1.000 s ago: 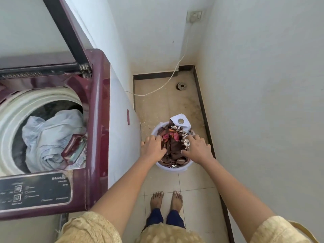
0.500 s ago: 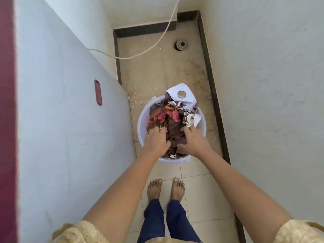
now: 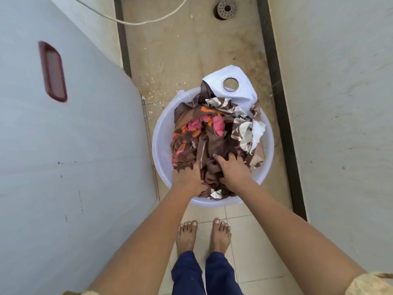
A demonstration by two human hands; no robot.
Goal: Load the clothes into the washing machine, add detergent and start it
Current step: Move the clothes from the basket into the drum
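A round white tub (image 3: 159,141) stands on the tiled floor, filled with brown patterned cloth (image 3: 204,133) with pink and orange patches. A white fabric piece (image 3: 244,90) with a round hole sticks up at its far rim. My left hand (image 3: 188,177) and my right hand (image 3: 232,170) are both pushed into the near part of the pile, fingers curled into the brown cloth. The washing machine's white side panel (image 3: 74,156) fills the left of the view; its drum is out of sight.
A dark red handle recess (image 3: 53,72) sits on the machine's side. A white cable (image 3: 148,20) crosses the floor at the back, near a round floor drain (image 3: 226,8). A wall (image 3: 340,103) closes the right side. My bare feet (image 3: 204,235) stand just behind the tub.
My view has dropped from the open machine down to the tub. Both hands have sunk deeper into the near side of the pile and closed on the brown cloth.
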